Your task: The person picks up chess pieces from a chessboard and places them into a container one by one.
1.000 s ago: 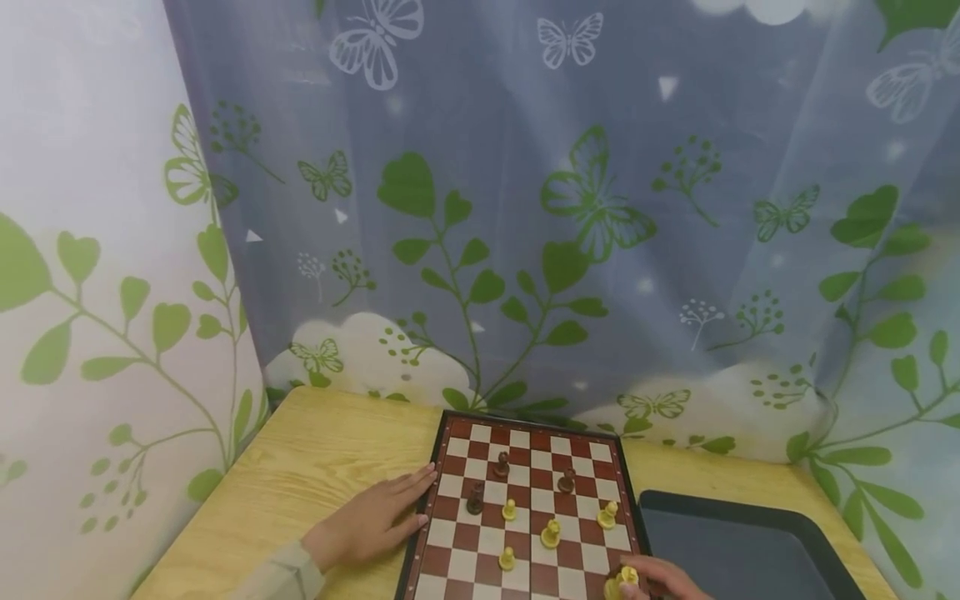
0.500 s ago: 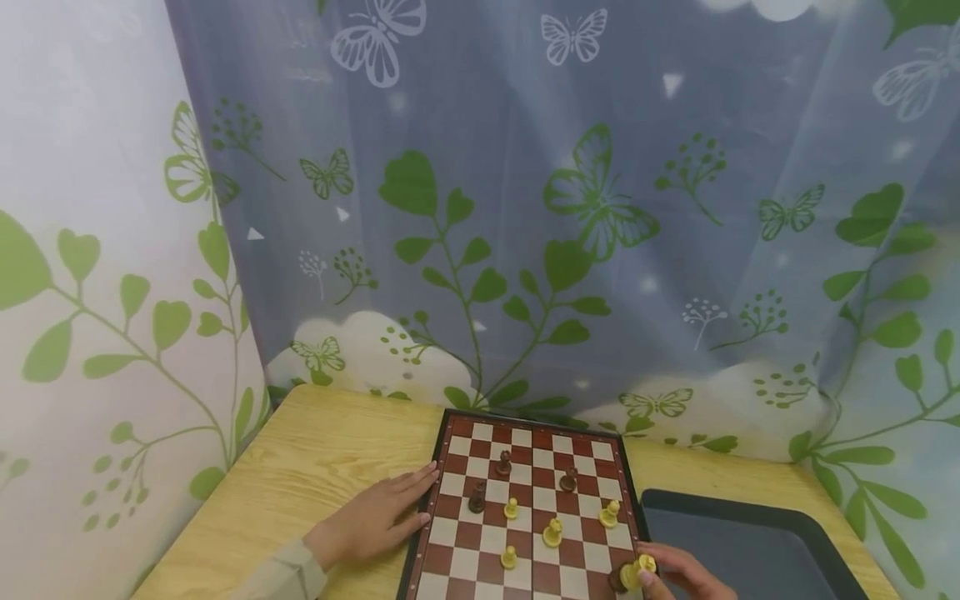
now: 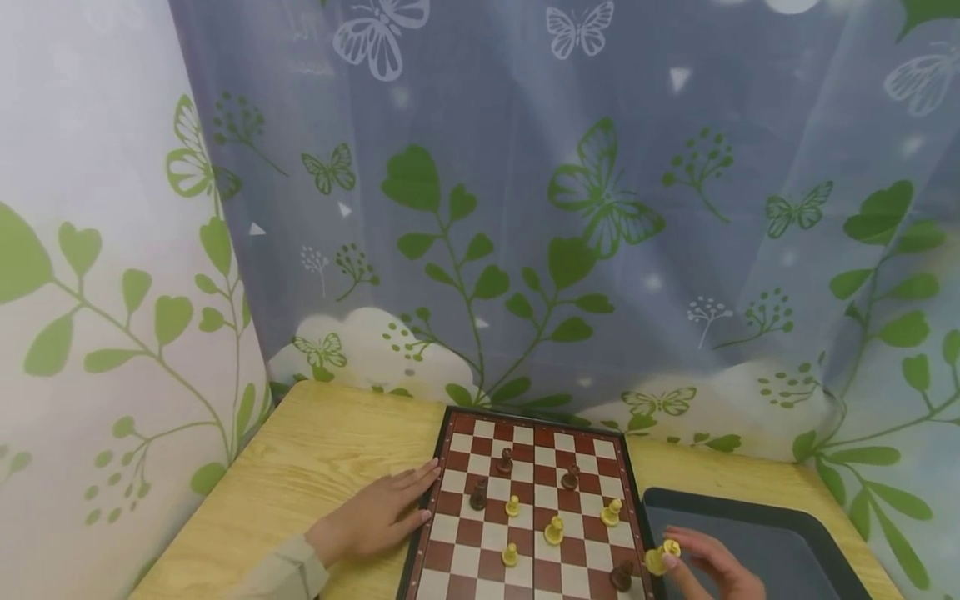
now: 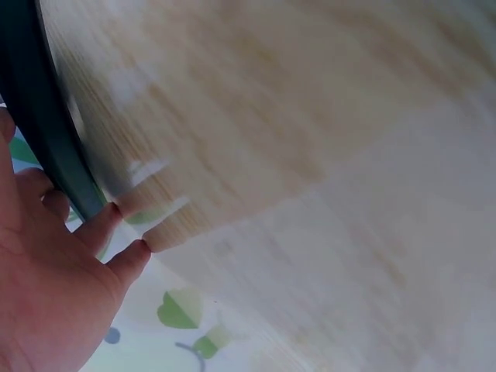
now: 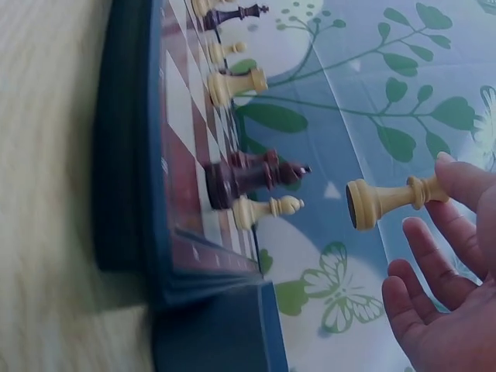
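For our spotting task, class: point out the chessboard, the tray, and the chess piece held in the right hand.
Chessboard (image 3: 525, 486): head view, playing surface.
Tray (image 3: 772, 543): head view, bare floor.
Held chess piece (image 5: 392, 200): right wrist view, stem.

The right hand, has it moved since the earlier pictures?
Yes: in the head view, the right hand has moved rightward relative to the chessboard, toward the tray.

The table (image 3: 360, 417) (yellow and streaked like wood) carries a black-edged, red-and-white chessboard (image 3: 540, 481) lying flat and, just to the right of that chessboard, a dark, round-cornered tray (image 3: 720, 500).
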